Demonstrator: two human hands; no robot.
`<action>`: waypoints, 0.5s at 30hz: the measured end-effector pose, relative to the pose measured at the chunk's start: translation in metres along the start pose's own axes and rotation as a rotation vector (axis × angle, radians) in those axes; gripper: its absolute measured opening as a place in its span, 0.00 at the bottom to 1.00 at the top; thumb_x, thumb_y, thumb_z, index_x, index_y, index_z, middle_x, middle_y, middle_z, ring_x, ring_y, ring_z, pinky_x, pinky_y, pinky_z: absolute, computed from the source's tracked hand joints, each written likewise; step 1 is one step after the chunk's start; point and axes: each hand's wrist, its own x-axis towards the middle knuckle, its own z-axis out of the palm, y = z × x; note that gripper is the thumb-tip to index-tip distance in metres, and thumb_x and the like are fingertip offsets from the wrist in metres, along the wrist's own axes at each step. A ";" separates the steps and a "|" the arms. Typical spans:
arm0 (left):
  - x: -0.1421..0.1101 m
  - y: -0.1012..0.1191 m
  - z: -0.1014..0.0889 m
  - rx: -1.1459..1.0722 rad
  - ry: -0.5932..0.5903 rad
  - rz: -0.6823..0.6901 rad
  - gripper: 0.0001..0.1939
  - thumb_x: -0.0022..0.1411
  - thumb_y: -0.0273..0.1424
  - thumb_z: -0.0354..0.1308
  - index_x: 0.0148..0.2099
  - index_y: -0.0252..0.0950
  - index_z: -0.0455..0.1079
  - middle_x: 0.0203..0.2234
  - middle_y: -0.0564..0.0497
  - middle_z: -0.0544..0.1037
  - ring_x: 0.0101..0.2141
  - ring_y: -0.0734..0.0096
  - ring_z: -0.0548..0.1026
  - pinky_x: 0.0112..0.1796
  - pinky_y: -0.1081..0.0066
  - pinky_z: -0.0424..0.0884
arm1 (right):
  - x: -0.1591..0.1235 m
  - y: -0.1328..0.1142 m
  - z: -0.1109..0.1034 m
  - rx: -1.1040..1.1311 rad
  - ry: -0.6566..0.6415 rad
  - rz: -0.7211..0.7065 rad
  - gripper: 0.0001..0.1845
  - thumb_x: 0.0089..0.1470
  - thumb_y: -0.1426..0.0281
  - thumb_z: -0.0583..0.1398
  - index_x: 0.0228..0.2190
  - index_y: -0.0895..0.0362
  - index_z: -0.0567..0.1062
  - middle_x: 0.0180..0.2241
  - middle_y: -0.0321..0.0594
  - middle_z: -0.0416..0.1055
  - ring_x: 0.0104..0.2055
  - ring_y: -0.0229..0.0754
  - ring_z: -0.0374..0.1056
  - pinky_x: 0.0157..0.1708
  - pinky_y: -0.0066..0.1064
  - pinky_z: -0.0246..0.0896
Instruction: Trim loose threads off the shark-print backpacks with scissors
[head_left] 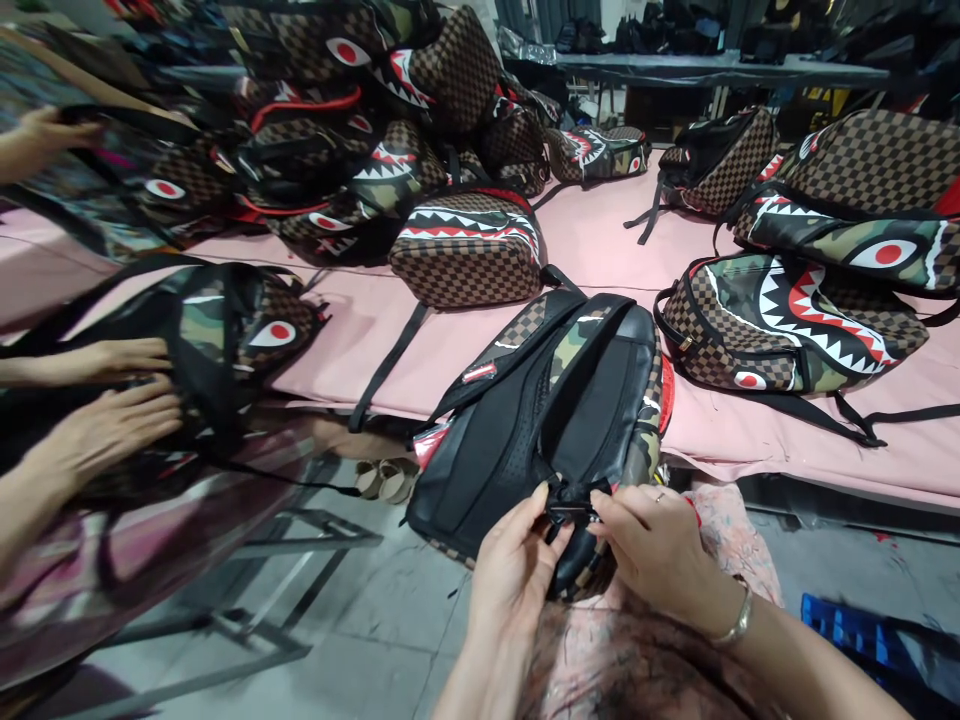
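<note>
A backpack (540,420) lies back side up, half on the pink table edge and half on my lap, its black padded back and straps facing me. My left hand (514,570) and my right hand (660,545) both pinch a small black buckle or strap end (571,510) at the lower end of the backpack. Fingers of both hands are closed around that piece. A bracelet shows on my right wrist, a ring on one finger.
The pink table (600,250) carries many shark-mouth checkered and camouflage backpacks: a pile (360,130) at the back left, several (795,320) at right. At the left, another person's hands (112,400) rest on a backpack (225,330). Grey floor and metal frame lie below.
</note>
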 end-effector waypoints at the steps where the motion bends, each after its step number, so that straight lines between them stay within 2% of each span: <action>1: 0.000 0.000 0.000 0.000 -0.010 0.008 0.05 0.51 0.20 0.59 0.25 0.29 0.73 0.23 0.49 0.77 0.25 0.73 0.73 0.26 0.73 0.72 | 0.000 0.000 -0.001 -0.009 -0.015 0.000 0.12 0.59 0.71 0.51 0.44 0.59 0.68 0.31 0.44 0.71 0.30 0.41 0.65 0.29 0.32 0.55; 9: 0.000 -0.001 -0.001 0.013 -0.036 0.039 0.02 0.46 0.22 0.64 0.24 0.30 0.73 0.23 0.50 0.76 0.26 0.72 0.74 0.27 0.72 0.73 | 0.007 0.001 -0.010 -0.080 -0.108 -0.058 0.13 0.58 0.72 0.52 0.46 0.58 0.67 0.29 0.41 0.68 0.29 0.41 0.63 0.26 0.33 0.51; 12: 0.000 -0.001 -0.001 0.015 -0.041 0.031 0.02 0.47 0.22 0.63 0.24 0.30 0.73 0.23 0.50 0.76 0.25 0.72 0.74 0.28 0.72 0.73 | 0.010 0.003 -0.012 -0.082 -0.131 -0.077 0.13 0.58 0.73 0.51 0.45 0.58 0.68 0.29 0.41 0.69 0.29 0.42 0.62 0.26 0.33 0.50; 15: 0.000 0.000 -0.001 0.020 -0.048 0.020 0.03 0.49 0.21 0.61 0.25 0.30 0.73 0.23 0.49 0.77 0.25 0.73 0.74 0.29 0.72 0.73 | 0.011 0.004 -0.012 -0.025 -0.115 -0.032 0.12 0.59 0.72 0.50 0.42 0.59 0.70 0.29 0.41 0.70 0.29 0.42 0.63 0.28 0.33 0.51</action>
